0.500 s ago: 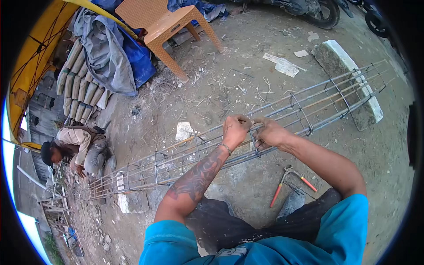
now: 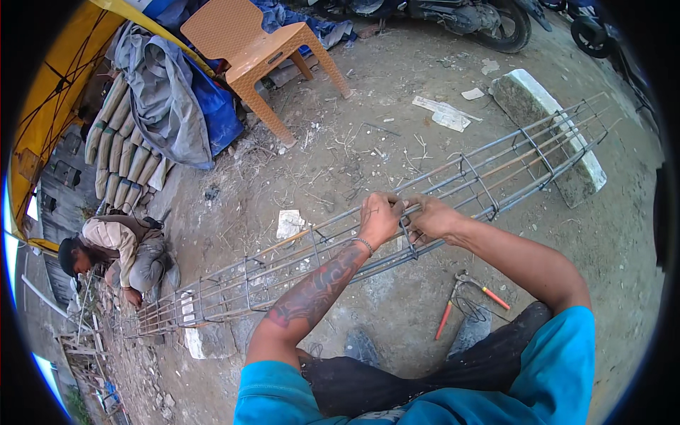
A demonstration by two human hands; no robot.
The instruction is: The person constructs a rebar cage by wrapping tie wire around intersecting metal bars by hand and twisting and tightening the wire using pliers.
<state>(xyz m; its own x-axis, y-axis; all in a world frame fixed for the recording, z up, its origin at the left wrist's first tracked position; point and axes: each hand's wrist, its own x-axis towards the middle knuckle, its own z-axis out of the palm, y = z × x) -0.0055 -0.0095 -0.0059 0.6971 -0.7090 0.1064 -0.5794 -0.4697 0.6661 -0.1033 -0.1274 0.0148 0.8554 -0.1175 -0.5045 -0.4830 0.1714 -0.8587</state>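
A long reinforcement cage of steel bars and square stirrups runs aslant from lower left to upper right in front of me. At a stirrup near its middle, my left hand is closed with the fingertips pinched by the upper bar. Close beside it, my right hand also has its fingers bent and pinched at the same joint. Whatever lies between the fingertips is too small to make out. Red-handled pincers rest spread on the ground below the cage, near my shoe.
Pale blocks support the cage at the right and left. A person crouches at its far left end. Beyond stand an orange plastic chair, stacked sacks under a grey tarp, and a motorcycle.
My view has shifted slightly, while both hands stay pinched at the same stirrup. The crouching person has shifted posture, one hand now reaching to the cage's end.
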